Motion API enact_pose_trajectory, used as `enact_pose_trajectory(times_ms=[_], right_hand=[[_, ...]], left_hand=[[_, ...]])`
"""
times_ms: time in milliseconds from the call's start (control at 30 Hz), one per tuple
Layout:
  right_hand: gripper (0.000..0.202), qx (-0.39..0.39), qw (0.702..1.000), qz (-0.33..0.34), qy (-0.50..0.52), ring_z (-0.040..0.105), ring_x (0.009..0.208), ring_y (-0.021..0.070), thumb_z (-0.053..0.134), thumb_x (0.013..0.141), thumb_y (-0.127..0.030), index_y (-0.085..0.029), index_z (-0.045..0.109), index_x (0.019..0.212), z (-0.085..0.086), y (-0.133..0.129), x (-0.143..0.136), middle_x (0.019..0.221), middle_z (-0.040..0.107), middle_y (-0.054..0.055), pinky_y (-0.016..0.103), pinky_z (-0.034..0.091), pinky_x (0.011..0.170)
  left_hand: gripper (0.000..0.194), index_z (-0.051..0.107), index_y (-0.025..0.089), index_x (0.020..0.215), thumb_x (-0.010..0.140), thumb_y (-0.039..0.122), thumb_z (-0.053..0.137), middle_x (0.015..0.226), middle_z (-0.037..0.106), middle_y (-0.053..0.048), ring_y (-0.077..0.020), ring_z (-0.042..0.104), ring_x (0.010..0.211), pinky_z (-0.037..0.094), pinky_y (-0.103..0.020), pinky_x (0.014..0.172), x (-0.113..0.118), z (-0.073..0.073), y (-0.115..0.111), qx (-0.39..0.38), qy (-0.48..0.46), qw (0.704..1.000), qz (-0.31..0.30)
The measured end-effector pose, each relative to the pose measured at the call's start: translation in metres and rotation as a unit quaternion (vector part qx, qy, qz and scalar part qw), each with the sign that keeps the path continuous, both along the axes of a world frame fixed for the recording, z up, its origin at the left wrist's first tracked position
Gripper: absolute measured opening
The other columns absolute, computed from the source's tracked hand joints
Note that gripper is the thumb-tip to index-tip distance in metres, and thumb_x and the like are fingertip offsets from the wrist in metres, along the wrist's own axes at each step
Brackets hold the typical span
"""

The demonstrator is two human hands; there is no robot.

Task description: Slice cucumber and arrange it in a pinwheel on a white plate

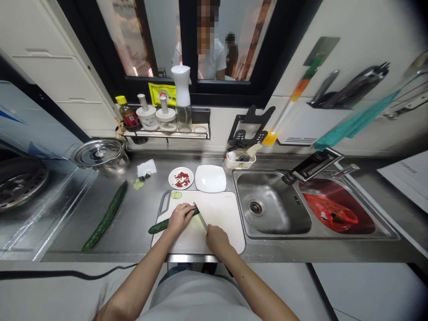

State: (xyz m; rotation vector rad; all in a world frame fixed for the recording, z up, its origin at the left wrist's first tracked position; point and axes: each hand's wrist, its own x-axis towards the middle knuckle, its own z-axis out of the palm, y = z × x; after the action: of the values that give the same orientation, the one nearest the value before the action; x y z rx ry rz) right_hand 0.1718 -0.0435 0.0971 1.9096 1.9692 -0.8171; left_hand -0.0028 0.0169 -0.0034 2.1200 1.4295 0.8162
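Cucumber (pixel 159 226), rough-skinned green cylinder, gripped by left hand (pixel 180 217); right hand (pixel 217 241) clasping thin metal knife (pixel 202 221)

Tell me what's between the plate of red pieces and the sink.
A white square plate lies there, between the round plate and the sink; the head view shows it.
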Motion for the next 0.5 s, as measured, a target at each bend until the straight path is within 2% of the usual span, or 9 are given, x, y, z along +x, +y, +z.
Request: enact_pose_trajectory(times_ms=[500], right_hand=[[0.035,0.039,0.999,-0.002,0.015,0.063,0.104,0.0226,0.036,0.088,-0.009,-0.011,0.062,0.11,-0.025,0.013,-0.008,0.101,0.068,0.017,0.029,0.045,0.081]], left_hand=[[0.024,0.07,0.025,0.103,0.092,0.03,0.049,0.096,0.067,-0.005,-0.0194,0.058,0.094,0.046,-0.034,0.087,0.001,0.003,-0.001,-0.008,0.004,1.0,0.002]])
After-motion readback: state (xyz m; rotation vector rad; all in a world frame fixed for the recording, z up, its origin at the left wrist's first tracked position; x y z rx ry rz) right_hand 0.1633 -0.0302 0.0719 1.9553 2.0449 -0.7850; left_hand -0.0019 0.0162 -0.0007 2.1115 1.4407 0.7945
